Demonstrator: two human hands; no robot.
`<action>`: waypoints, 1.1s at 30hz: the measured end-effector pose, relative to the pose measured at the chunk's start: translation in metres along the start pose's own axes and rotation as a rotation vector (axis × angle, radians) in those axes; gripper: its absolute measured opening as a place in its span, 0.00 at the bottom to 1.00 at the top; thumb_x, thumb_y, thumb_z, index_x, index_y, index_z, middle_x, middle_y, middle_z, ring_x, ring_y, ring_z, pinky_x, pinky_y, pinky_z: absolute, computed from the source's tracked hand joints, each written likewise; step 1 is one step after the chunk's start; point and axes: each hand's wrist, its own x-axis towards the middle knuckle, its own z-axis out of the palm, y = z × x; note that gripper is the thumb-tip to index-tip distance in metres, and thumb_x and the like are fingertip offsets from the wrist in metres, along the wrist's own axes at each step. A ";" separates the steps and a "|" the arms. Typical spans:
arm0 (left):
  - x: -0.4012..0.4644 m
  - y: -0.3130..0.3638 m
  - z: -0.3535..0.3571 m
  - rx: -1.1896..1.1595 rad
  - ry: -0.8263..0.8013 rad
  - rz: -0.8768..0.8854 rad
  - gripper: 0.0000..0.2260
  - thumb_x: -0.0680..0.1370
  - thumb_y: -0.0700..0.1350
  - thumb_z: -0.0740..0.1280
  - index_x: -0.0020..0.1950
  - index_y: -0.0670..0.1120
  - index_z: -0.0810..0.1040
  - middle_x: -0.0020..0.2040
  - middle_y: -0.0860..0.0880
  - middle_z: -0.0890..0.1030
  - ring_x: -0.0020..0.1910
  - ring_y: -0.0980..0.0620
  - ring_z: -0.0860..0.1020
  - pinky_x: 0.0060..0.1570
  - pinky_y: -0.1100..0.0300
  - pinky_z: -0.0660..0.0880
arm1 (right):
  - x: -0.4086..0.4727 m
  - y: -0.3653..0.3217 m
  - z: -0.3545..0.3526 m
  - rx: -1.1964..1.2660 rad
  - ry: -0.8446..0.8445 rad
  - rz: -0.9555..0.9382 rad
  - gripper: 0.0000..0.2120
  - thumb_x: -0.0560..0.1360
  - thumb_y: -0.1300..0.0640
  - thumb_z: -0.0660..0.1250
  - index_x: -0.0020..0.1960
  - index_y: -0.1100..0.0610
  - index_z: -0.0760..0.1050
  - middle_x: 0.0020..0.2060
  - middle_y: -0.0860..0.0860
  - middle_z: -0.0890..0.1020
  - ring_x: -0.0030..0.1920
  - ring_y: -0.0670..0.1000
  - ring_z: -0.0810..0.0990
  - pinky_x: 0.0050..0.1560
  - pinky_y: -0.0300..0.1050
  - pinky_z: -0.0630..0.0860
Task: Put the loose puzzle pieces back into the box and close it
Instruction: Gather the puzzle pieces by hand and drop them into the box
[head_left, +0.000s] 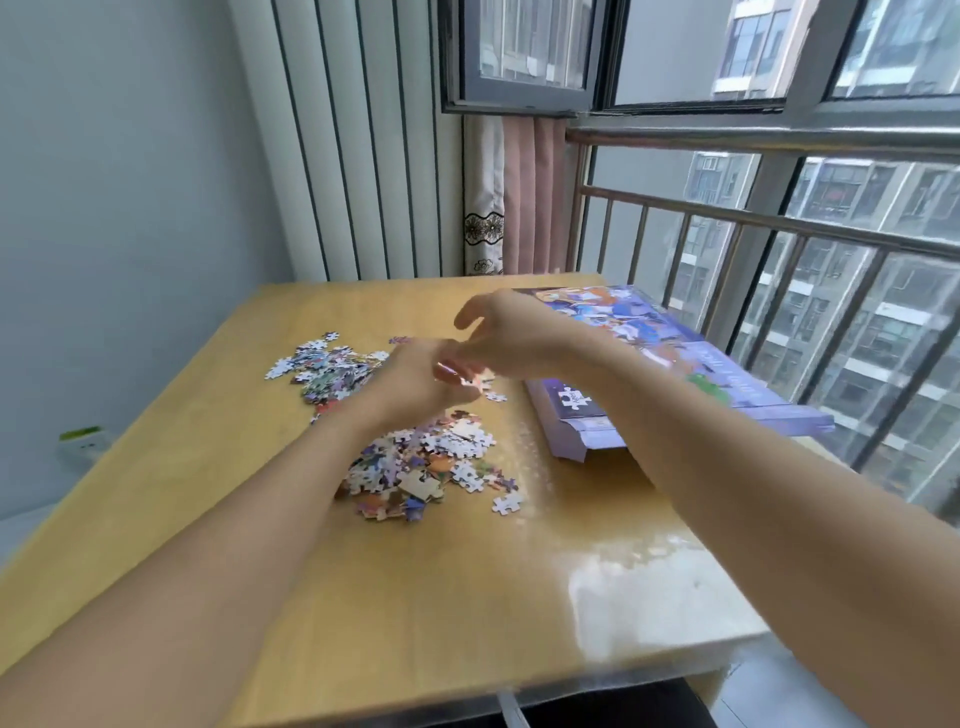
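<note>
While meeting above the puzzle pieces (415, 462) on the bench (441, 597), left hand (415, 384) and right hand (514, 338) blurred, grip impossible to tell.

On the tabletop (260, 597), one heap of puzzle pieces (421, 467) sat mid-table, a second heap (324, 371) lay behind it toward the far left corner, and the box (649, 358) rested along the right edge.

Both hands are motion-blurred where they meet. Fingertips of the left hand (415, 382) are covered by the right hand (506, 338); something small, possibly a puzzle piece, is smeared between them. Far pile (324, 371) is partly hidden behind the left hand. Box (670, 358) is crossed by the right forearm; its print is unreadable.
</note>
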 end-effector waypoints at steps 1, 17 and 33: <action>-0.002 -0.013 -0.011 0.040 0.166 -0.040 0.11 0.76 0.44 0.75 0.57 0.50 0.82 0.52 0.54 0.82 0.52 0.53 0.80 0.44 0.65 0.76 | 0.011 -0.004 0.014 -0.018 -0.057 0.065 0.24 0.79 0.46 0.68 0.69 0.61 0.73 0.53 0.51 0.81 0.50 0.52 0.79 0.45 0.44 0.76; -0.014 -0.141 -0.044 -0.011 0.314 -0.381 0.26 0.77 0.65 0.56 0.71 0.57 0.74 0.65 0.53 0.79 0.63 0.49 0.77 0.65 0.47 0.73 | 0.146 0.015 0.102 0.142 0.233 0.300 0.17 0.78 0.46 0.64 0.35 0.56 0.75 0.32 0.51 0.79 0.31 0.51 0.75 0.33 0.40 0.71; -0.004 -0.156 -0.063 -0.310 0.824 -0.362 0.13 0.83 0.49 0.62 0.64 0.49 0.81 0.62 0.54 0.81 0.62 0.55 0.76 0.56 0.64 0.68 | 0.254 -0.010 0.103 -0.257 -0.180 0.069 0.18 0.81 0.45 0.64 0.46 0.60 0.81 0.42 0.54 0.86 0.40 0.55 0.83 0.46 0.48 0.81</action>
